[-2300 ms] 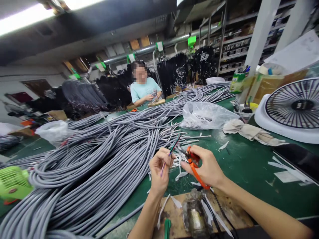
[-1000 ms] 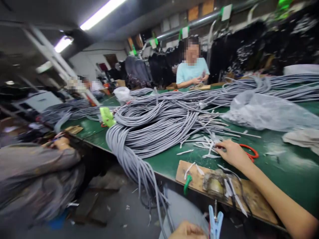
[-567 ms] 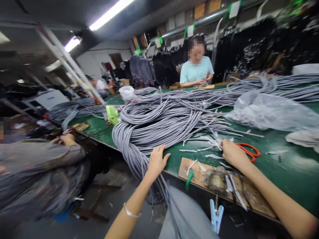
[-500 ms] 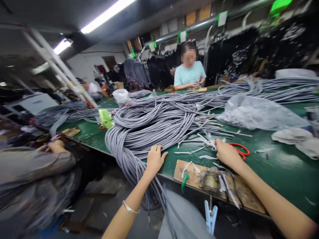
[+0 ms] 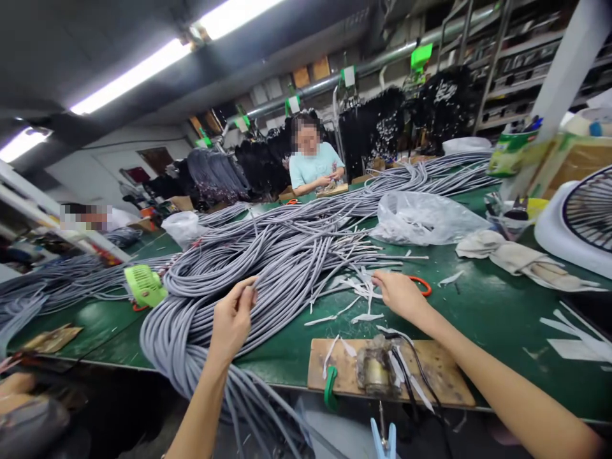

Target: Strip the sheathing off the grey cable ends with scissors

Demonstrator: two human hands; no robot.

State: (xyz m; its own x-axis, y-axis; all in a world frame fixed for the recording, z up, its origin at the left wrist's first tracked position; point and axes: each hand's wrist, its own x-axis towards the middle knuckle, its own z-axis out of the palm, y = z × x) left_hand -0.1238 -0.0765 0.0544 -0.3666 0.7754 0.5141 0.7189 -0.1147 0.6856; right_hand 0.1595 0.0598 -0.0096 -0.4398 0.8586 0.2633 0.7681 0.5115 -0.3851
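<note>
Across the green table (image 5: 497,325) I see gray cables (image 5: 268,255) heaped and spilling over the near edge. The left hand (image 5: 233,319) is over them, fingers curled in; the right hand (image 5: 402,296) bends its fingers at some white strips (image 5: 366,290). What either grips, I can't tell.

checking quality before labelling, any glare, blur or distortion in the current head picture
Head view: ceiling light overexposed; head view: pale sheen on the green table at left; head view: grey sleeve at lower left soft, left hand and right hand clearer; head view: fan at right edge looks stretched.
</note>
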